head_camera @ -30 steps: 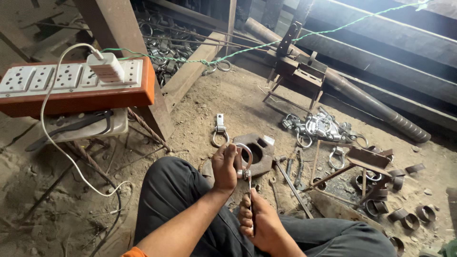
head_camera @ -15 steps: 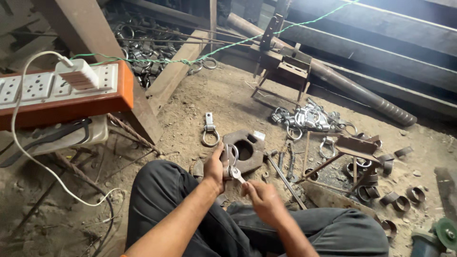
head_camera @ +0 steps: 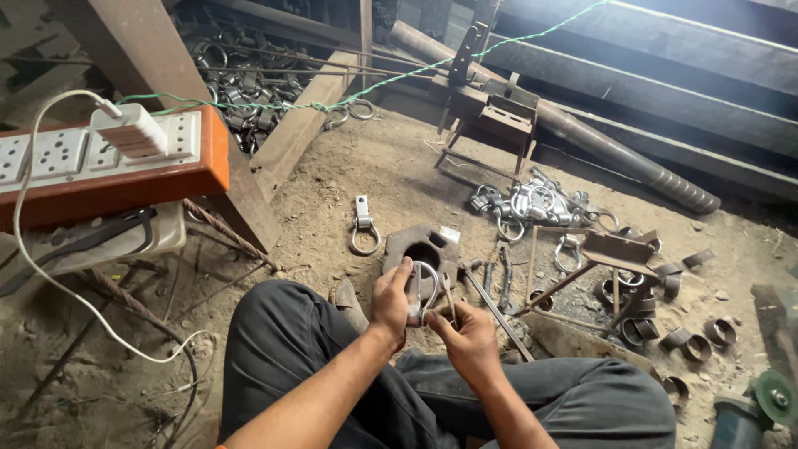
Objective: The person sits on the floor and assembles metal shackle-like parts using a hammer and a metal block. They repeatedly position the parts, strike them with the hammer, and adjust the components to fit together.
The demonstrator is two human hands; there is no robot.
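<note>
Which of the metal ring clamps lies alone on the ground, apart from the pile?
The ring clamp left of the rusty plate lies alone on the dirt. The others sit heaped in the pile further right.

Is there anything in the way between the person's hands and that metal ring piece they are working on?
Nothing visible. The left hand and the right hand both already grip the metal ring piece directly, just above the rusty holed block on the sandy floor.

2 hands [head_camera: 391, 299], 1 power strip [head_camera: 100, 158]
</note>
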